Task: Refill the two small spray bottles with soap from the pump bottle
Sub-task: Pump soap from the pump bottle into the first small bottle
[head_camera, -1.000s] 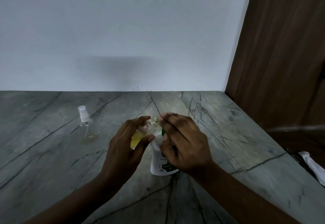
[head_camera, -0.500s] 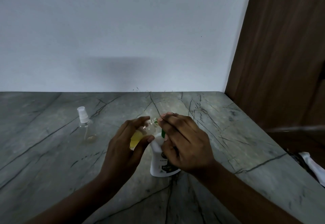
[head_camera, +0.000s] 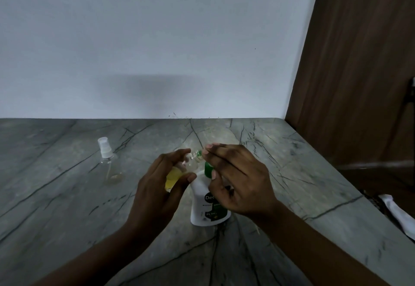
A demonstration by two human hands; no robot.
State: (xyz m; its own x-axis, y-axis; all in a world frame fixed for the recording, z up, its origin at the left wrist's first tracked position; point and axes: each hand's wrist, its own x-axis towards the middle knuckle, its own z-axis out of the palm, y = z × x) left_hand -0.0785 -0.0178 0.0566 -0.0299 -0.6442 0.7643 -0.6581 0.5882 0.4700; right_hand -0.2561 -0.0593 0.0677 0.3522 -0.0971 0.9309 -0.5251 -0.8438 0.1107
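Observation:
My left hand (head_camera: 160, 187) grips a small clear spray bottle (head_camera: 177, 172) with yellow soap in its lower part, tilted so its open neck meets the pump's nozzle. My right hand (head_camera: 238, 180) lies over the green pump head (head_camera: 208, 169) of the white pump bottle (head_camera: 205, 205), fingers stretched across the top and thumb beside the green collar. The pump bottle stands on the counter. A second small clear spray bottle (head_camera: 109, 162) with a white sprayer cap stands upright to the left, apart from both hands.
The grey veined stone counter (head_camera: 67, 207) meets a pale wall behind and a wooden panel (head_camera: 359, 72) on the right. A white cloth-like object (head_camera: 397, 213) lies past the counter's right edge.
Both hands and the bottles stay almost where they were. The right hand sits slightly lower on the pump head than a second ago.

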